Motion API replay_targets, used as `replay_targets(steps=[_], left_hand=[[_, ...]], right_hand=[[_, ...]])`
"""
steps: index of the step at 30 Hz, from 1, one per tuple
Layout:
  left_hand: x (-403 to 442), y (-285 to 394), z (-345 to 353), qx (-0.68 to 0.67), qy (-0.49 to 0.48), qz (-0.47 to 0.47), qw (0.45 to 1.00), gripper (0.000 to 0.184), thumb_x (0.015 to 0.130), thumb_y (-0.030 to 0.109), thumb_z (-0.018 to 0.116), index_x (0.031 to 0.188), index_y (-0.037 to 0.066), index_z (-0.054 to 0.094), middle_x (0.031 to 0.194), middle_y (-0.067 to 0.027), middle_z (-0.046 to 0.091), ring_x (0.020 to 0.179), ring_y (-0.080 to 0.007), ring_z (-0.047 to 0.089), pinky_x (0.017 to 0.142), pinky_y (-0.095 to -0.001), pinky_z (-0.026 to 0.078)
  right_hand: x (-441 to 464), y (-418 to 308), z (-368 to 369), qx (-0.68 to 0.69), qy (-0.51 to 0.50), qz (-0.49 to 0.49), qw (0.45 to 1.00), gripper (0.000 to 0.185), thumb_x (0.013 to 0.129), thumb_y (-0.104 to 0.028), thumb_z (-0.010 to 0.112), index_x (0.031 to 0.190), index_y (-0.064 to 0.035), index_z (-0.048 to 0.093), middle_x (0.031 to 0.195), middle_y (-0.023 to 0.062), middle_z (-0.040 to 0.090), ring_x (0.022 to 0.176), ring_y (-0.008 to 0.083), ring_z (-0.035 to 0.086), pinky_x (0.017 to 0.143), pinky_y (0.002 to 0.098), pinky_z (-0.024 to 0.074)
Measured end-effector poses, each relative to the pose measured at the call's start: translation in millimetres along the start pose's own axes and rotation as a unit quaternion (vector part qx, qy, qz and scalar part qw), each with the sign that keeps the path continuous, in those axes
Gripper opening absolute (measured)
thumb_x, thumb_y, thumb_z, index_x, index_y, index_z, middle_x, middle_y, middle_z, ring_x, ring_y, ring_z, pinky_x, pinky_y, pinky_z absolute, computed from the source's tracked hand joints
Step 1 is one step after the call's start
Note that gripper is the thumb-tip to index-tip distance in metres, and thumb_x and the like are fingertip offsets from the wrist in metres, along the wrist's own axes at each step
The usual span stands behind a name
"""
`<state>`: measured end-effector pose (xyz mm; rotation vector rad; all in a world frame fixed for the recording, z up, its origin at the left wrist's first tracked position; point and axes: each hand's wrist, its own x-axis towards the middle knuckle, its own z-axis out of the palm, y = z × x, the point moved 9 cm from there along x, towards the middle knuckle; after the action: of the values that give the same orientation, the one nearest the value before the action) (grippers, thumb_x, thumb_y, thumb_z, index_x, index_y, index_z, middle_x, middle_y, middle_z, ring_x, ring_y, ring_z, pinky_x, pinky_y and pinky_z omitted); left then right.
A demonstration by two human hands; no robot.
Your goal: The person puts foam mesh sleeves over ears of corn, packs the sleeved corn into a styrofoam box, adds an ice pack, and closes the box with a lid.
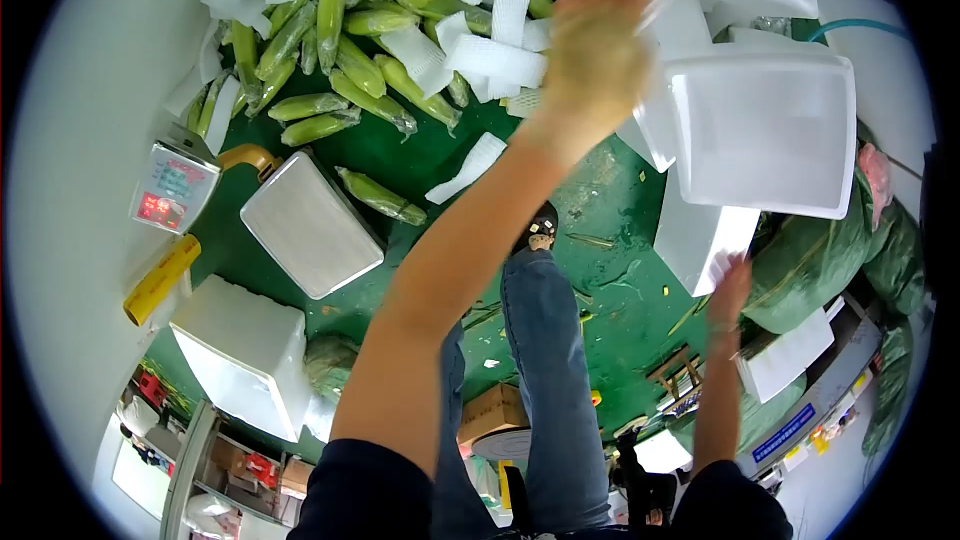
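Observation:
My left hand (600, 50), smeared by motion, is over the right side of the corn pile, beside the white foam boxes; whether it holds anything does not show. My right hand (732, 290) has its fingers on the lower edge of a white foam box (700, 230). Above that box is an open white foam box (765, 130), its hollow inside facing me. Wrapped green corn cobs (360, 65) are heaped at the top, with white foam strips (495, 60) among them. One cob (380, 196) lies apart.
A scale with a metal plate (312, 225) and lit display (170, 190) stands left, near a yellow roll (162, 280) and a white foam box (245, 350). Green sacks (815, 270) are at the right. My legs (550, 340) are below.

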<state>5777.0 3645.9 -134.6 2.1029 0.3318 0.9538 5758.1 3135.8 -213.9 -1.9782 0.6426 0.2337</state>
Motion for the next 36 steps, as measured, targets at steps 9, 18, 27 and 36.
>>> replay_targets(steps=[9,18,27,36], left_hand=[[-448.8,-244.8,-195.9,0.328,-0.152,-0.677,0.642,0.061,0.068,0.027,0.066,0.113,-0.008,0.044,0.114,-0.0245,0.051,0.110,-0.0342,0.048,0.091,-0.0384,0.042],[-488.3,-308.9,-146.0,0.172,0.005,-0.654,0.737,0.076,0.063,0.032,0.073,0.120,-0.003,0.036,0.106,-0.0232,0.055,0.094,-0.0379,0.057,0.083,-0.0411,0.047],[-430.0,-288.7,-113.6,0.065,0.007,-0.531,0.845,0.057,0.074,0.019,0.071,0.121,0.002,0.043,0.117,-0.0168,0.052,0.096,-0.0263,0.058,0.077,-0.0349,0.048],[-460.6,-246.7,-90.0,-0.411,0.068,-0.580,0.700,0.025,0.086,0.011,0.055,0.108,-0.001,0.052,0.105,-0.0069,0.056,0.095,-0.0137,0.053,0.086,-0.0257,0.041]], right_hand=[[-124.8,-13.3,410.2,-0.279,-0.310,-0.511,0.752,0.050,0.077,-0.002,0.058,0.123,0.0007,0.040,0.111,0.0211,0.050,0.103,0.0391,0.047,0.087,0.0425,0.0408],[-160.9,-65.9,517.6,-0.217,-0.350,-0.671,0.616,0.067,0.074,0.001,0.060,0.134,-0.0175,0.036,0.111,0.0103,0.055,0.098,0.0301,0.056,0.079,0.0363,0.0474],[-208.3,184.9,498.0,0.037,-0.660,0.225,0.716,0.027,0.084,-0.006,0.060,0.109,-0.0059,0.051,0.100,0.0018,0.058,0.093,0.0121,0.056,0.083,0.0274,0.0459],[-210.4,195.1,498.5,-0.093,-0.618,-0.201,0.754,0.015,0.090,-0.012,0.052,0.102,-0.0050,0.057,0.101,0.0037,0.055,0.088,0.0107,0.053,0.078,0.0232,0.0418]])
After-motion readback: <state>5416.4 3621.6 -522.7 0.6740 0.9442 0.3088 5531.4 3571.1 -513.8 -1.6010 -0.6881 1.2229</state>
